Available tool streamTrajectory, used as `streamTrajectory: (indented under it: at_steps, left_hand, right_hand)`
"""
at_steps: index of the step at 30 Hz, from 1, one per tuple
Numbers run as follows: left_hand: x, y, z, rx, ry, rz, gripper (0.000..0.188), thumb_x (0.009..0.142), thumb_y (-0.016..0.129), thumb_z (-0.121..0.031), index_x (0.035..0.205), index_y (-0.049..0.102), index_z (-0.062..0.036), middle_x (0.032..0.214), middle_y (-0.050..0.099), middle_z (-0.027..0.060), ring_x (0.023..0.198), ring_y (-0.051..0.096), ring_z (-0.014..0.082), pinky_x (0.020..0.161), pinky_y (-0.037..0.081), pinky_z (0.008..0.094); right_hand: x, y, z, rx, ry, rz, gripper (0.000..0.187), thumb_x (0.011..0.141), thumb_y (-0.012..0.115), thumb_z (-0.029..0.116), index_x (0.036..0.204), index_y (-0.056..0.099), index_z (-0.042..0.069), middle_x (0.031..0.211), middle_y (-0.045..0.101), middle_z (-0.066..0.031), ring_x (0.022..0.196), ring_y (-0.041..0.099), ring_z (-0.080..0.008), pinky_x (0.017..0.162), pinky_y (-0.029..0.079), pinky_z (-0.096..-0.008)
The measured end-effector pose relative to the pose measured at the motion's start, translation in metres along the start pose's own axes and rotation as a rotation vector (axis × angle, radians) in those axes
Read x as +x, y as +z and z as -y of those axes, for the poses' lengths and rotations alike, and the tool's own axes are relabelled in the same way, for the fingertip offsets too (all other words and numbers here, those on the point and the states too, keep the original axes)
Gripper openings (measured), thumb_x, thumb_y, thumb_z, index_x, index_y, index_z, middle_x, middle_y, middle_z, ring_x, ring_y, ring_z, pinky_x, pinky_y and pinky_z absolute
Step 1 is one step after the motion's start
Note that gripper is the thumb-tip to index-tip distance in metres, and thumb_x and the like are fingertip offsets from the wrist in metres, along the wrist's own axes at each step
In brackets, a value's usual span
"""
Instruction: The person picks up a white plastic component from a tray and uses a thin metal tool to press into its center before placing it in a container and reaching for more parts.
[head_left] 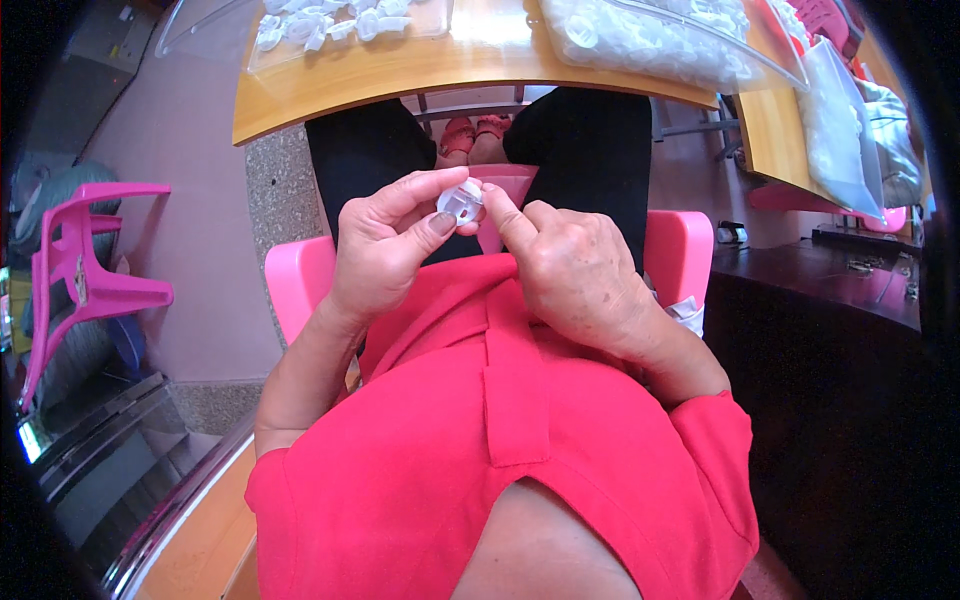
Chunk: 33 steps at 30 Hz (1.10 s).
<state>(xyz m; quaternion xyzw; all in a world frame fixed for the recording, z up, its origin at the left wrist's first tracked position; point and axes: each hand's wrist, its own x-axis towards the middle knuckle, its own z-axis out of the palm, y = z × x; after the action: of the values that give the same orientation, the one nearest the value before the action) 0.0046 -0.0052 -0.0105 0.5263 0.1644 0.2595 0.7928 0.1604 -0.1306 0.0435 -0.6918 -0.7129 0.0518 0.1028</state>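
A small round white plastic part with a slot in its face is pinched between the thumb and fingers of my left hand, above my lap. My right hand is beside it with the index finger stretched out, its tip at the part's right edge. The other fingers of that hand are curled under, and whether they hold anything is hidden. Similar white plastic pieces lie in a clear tray on the table ahead.
The wooden table has a rounded front edge beyond my knees. A larger clear bin of white pieces is at its right, with another clear container further right. I sit in a pink plastic chair; another pink chair stands at left.
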Motion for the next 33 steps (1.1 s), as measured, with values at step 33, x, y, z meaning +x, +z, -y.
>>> streamTrajectory:
  at_steps: [33]
  left_hand:
    - [0.013,-0.017,0.014,-0.142,0.016,-0.018,0.038,0.085,0.064,0.003,0.123,0.056,0.0026,0.112,0.064,0.0149,0.095,0.064,0.0199,0.087,0.054,0.0321]
  right_hand:
    - [0.011,0.022,-0.01,0.764,0.144,-0.023,0.024,0.088,0.05,-0.002,0.112,0.055,-0.004,0.073,0.059,-0.0265,0.068,0.064,-0.0399,0.058,0.049,-0.0398]
